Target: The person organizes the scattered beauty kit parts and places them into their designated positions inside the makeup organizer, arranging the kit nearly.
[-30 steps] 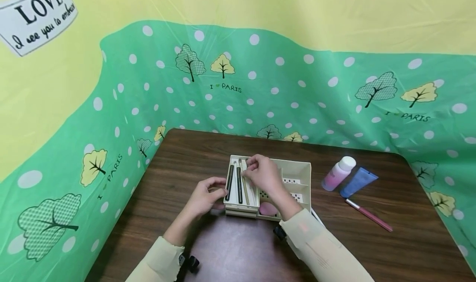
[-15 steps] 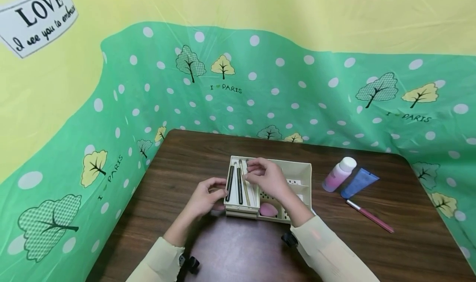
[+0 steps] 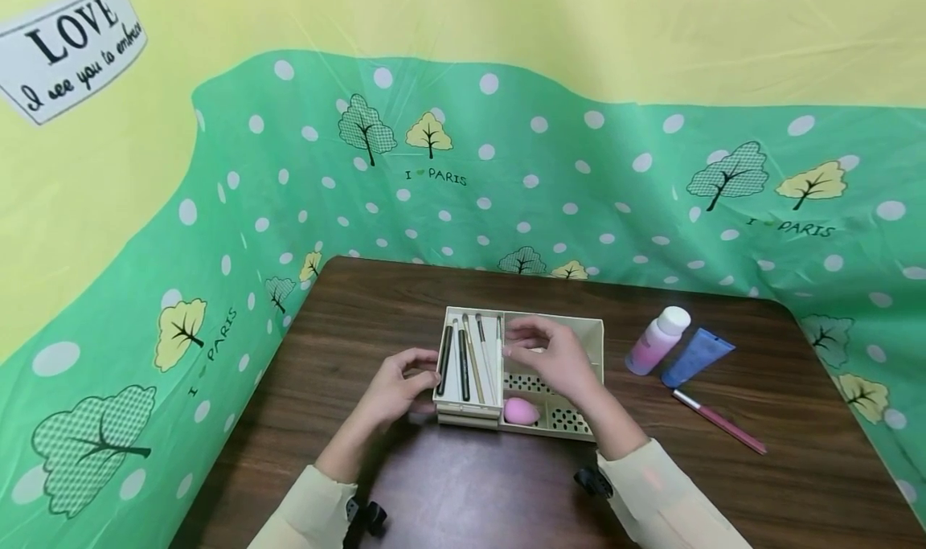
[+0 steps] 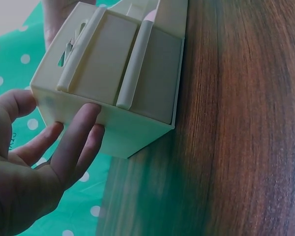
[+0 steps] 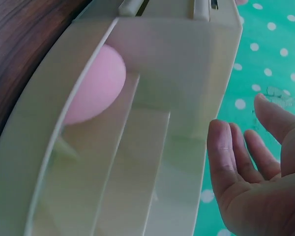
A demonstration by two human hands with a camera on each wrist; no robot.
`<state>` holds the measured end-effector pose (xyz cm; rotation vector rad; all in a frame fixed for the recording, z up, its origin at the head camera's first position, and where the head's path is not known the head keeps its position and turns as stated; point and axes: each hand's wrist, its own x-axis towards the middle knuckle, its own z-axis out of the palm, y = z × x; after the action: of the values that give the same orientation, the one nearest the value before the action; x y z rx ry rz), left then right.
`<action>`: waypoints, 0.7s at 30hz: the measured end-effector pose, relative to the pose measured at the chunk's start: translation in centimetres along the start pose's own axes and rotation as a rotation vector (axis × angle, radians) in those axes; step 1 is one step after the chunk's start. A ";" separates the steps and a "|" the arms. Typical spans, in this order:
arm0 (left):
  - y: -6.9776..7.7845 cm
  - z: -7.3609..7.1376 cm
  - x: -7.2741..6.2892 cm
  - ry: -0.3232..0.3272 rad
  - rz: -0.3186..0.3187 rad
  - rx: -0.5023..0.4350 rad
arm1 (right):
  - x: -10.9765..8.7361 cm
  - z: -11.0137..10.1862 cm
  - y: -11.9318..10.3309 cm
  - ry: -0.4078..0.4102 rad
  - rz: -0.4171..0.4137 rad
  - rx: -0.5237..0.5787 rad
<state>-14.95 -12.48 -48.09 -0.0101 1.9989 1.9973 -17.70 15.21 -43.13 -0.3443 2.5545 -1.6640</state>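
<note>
We look down past two pale sleeves (image 3: 669, 493) at a dark wood-grained bench (image 3: 362, 308), where a person's bare hands frame a cream organiser (image 3: 467, 420) set near the middle. The left hand (image 3: 396, 387) steadies the organiser's left side: its fingers are mostly straight, and in the left wrist view we see fingertips resting against the side wall, with the thumb up by the top corner. The right hand (image 3: 555, 364) is loose and holds nothing; it hovers at the right edge of the raised section, fingers gently bent, thumb apart. We cannot tell for sure whether its fingertips touch the rim. On top of that raised left section, a shallow tray (image 3: 469, 409) carries several slim makeup brushes (image 3: 464, 364), some dark-handled, one golden, lying roughly lengthwise. Two drawer fronts show below it in the left wrist view. The lower right half is divided into compartments, and a rounded pink sponge (image 3: 520, 411) sits in the front one, right beside the raised section. Well to the right of the organiser, we find a pink bottle (image 3: 654, 344) with a white cap, a blue tube (image 3: 696, 359) just beside it, and a slim reddish stick (image 3: 723, 425) with a silvery end lying in front. Behind, a green and yellow cloth (image 3: 448, 203) shows white dots, trees and the words "LOVE" and "PARIS".
</note>
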 end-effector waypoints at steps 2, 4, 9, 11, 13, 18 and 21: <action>0.0 0.1 0.0 -0.004 0.002 0.005 | -0.4 -0.6 0.4 0.008 0.004 -0.003; 0.1 0.2 0.1 -0.006 0.005 0.011 | -0.9 -1.3 0.8 0.020 0.007 -0.006; 0.1 0.5 0.0 0.019 0.033 0.039 | -2.2 -3.3 2.1 0.079 0.005 -0.067; 0.1 0.6 -0.1 0.042 0.049 0.054 | -2.8 -4.2 2.7 0.109 0.015 -0.089; 0.2 0.7 -0.2 0.061 0.058 0.064 | -3.5 -5.2 3.2 0.137 0.032 -0.103; 0.4 0.8 -0.3 0.086 0.062 0.080 | -5.3 -7.2 4.2 0.190 0.074 -0.085; 0.5 0.8 -0.3 0.089 0.058 0.082 | -6.3 -8.2 4.8 0.214 0.113 -0.071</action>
<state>-14.58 -11.78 -47.50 -0.0232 2.1585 1.9798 -13.78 25.82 -44.54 -0.0244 2.7302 -1.6552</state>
